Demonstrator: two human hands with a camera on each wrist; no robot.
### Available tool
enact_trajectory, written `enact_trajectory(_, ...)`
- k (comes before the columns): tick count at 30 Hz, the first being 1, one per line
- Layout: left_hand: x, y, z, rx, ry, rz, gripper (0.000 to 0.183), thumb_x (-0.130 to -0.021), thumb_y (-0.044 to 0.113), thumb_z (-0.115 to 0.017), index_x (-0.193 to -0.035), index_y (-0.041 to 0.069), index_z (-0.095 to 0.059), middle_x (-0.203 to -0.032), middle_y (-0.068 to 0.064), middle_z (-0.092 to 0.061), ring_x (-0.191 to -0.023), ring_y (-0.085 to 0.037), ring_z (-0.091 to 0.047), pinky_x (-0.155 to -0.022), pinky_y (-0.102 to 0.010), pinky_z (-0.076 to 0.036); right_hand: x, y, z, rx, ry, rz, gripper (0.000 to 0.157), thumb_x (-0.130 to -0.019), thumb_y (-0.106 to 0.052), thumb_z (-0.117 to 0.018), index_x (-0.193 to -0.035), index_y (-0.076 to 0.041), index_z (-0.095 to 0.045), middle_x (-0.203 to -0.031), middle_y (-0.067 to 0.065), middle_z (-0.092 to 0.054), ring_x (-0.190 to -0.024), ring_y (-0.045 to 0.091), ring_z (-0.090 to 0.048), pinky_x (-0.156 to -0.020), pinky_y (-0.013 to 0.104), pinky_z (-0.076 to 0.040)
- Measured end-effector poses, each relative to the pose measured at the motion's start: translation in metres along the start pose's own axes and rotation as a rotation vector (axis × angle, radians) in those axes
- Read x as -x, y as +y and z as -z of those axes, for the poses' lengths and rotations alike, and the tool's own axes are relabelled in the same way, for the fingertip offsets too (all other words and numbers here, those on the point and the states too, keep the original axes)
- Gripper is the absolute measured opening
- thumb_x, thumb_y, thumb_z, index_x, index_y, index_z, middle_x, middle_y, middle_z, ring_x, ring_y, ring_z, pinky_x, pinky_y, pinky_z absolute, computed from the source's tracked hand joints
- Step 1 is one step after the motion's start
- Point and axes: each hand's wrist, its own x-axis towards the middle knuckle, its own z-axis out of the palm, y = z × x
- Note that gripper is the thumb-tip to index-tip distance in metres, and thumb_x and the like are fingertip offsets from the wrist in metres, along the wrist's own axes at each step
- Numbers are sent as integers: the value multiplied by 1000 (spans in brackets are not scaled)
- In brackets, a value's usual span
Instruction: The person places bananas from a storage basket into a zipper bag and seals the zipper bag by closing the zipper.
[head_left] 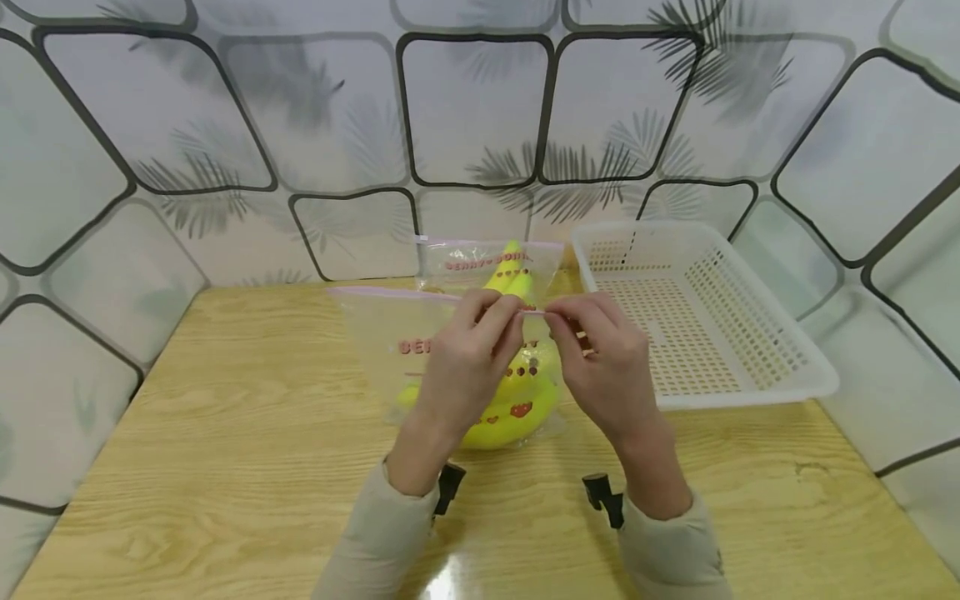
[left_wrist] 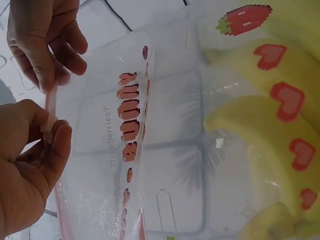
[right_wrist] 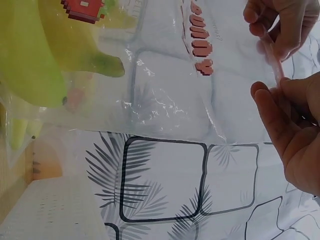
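Observation:
A clear zip bag (head_left: pixel 375 329) with a pink top strip and red printed letters, hearts and a strawberry stands upright over the wooden table. Yellow bananas (head_left: pixel 506 429) fill its lower part. My left hand (head_left: pixel 467 362) pinches the pink strip (left_wrist: pixel 51 102) between thumb and fingers. Just to its right, my right hand (head_left: pixel 606 358) pinches the same strip. A short stretch of strip shows between the fingertips. In the right wrist view, thumb and fingers of the right hand (right_wrist: pixel 295 132) grip the strip below the left hand (right_wrist: pixel 287 22). Whether the zip is closed cannot be told.
Behind the held bag stands a second clear zip bag (head_left: pixel 438 265) with a pink top and yellow bananas (head_left: pixel 512 265) in it. A white perforated plastic basket (head_left: pixel 783 354) sits at the right on the wooden table (head_left: pixel 247 433). Patterned cloth (head_left: pixel 480 108) surrounds the back and sides.

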Motion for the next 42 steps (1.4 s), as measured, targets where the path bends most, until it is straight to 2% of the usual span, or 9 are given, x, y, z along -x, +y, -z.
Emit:
enact_trajectory(5, -2, -2, 5, 21, -2, 21, 8, -93, 2, -65, -97, -2, -71, -92, -14, -60, -66, -17, -58, -58, -22, -52, -1, 1, 1, -15, 6, -36, 6, -85, 9, -70, -90, 6, -69, -83, 13, -64, -69, 17, -65, -57, 17, -52)
enact_trajectory(9, -2, -4, 9, 25, 11, 32, 8, -91, 0, -67, -97, -3, -71, -91, -14, -60, -65, -18, -59, -58, -22, -53, 0, 1, 4, -17, 4, -75, 5, -87, 5, -71, -92, 6, -70, -86, 14, -66, -70, 20, -68, -58, 14, -52)
enact_trajectory(16, -4, -1, 6, -16, -16, -38, 8, -93, 3, -65, -96, -2, -71, -91, -15, -60, -62, -15, -56, -57, -20, -51, -1, -1, 2, -25, -22, -55, 8, -85, 5, -73, -92, 4, -71, -86, 13, -66, -68, 19, -67, -54, 18, -52)
enact_trajectory(22, -5, -4, 10, 19, 4, 22, 8, -91, 0, -66, -96, -4, -71, -91, -15, -59, -62, -16, -57, -57, -21, -52, -1, 0, 4, -23, 6, -77, 8, -84, 8, -73, -91, 6, -69, -81, 13, -65, -67, 19, -67, -58, 12, -50)
enact_trajectory(25, -5, -4, 11, -1, 4, 15, 8, -91, 1, -66, -96, -3, -71, -91, -14, -59, -64, -17, -58, -58, -22, -53, 0, 0, 2, -29, 11, -77, 10, -84, 6, -74, -93, 4, -71, -84, 12, -67, -68, 19, -68, -56, 15, -52)
enact_trajectory(30, -4, -3, 12, -37, -9, -9, 9, -92, 3, -66, -96, -2, -72, -90, -14, -60, -63, -16, -58, -57, -21, -53, 1, -3, -4, -57, -30, -30, 12, -84, 5, -74, -95, 3, -70, -88, 12, -68, -69, 17, -68, -54, 22, -54)
enact_trajectory(34, -2, -6, 16, 13, 6, 42, 8, -89, -1, -67, -95, -4, -72, -90, -14, -61, -65, -16, -62, -59, -21, -54, 0, -2, -6, -75, -28, -37, 10, -84, 8, -72, -92, 3, -69, -85, 12, -66, -69, 17, -67, -55, 18, -53)
enact_trajectory(37, -2, -7, 18, 11, 14, 53, 7, -89, -3, -67, -94, -4, -71, -90, -14, -61, -67, -18, -62, -60, -23, -54, 0, -1, -6, -78, -9, -56, 9, -85, 9, -72, -91, 3, -69, -85, 12, -66, -69, 18, -67, -56, 17, -52)
enact_trajectory(42, -1, -5, 17, -37, -24, 0, 8, -92, 1, -65, -95, -3, -71, -90, -14, -61, -66, -18, -59, -61, -22, -54, 1, -3, -10, -81, -28, -40, 11, -84, 5, -74, -94, 2, -71, -89, 12, -67, -71, 19, -68, -54, 22, -55)
